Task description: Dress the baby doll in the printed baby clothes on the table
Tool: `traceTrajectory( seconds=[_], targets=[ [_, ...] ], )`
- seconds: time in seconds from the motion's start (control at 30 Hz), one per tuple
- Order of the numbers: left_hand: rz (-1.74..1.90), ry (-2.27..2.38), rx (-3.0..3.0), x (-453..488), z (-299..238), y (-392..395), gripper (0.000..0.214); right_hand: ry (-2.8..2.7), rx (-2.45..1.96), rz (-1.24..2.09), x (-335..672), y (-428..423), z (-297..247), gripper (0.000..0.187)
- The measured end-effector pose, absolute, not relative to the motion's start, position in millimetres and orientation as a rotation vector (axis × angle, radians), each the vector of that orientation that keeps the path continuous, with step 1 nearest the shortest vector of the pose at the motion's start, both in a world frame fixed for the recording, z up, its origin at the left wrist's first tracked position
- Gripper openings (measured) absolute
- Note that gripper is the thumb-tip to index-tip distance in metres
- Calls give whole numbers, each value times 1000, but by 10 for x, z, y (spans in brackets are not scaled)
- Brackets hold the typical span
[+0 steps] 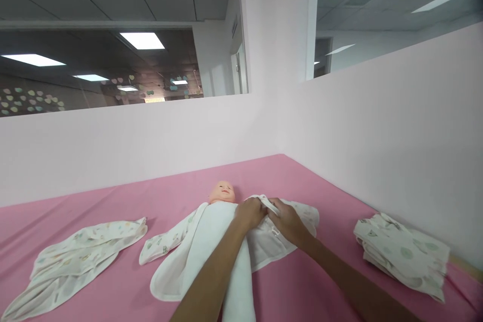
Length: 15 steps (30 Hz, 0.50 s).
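Observation:
A baby doll (223, 191) lies face up, its body covered by a white cloth (215, 229). Spread open beneath it is a white baby shirt (169, 271) with a small print on its sleeves; one sleeve stretches out to the left. On the doll's right side, my left hand (251, 213) pinches the edge of the shirt. My right hand (287, 221) grips the same shirt just beside it, with a fold of fabric pulled up between the two hands. The doll's arms and legs are hidden.
A crumpled printed baby garment (85, 256) lies to the left. Folded printed clothes (402, 251) are stacked at the right near the wall. Everything rests on a pink sheet (287, 176), bounded by white walls (381, 131) behind and to the right, with windows above.

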<state>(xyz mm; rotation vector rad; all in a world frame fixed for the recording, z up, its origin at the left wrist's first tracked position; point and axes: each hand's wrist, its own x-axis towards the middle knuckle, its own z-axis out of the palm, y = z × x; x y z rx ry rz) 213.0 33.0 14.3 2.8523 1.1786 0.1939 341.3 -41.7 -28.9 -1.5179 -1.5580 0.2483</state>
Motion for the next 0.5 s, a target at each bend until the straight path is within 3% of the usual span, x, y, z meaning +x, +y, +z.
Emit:
traceTrajectory(
  seconds=[0.13, 0.27, 0.5],
  targets=[
    [204, 1222, 2880, 2046, 252, 278, 28, -1605, -1362, 433, 3300, -484, -278, 47],
    [276, 1267, 2897, 1660, 375, 178, 34, -1594, -1510, 534, 3340, -641, -251, 53],
    [520, 1694, 2476, 484, 360, -261, 38, -1688, -1868, 259, 3585, -1081, -517, 25]
  ],
)
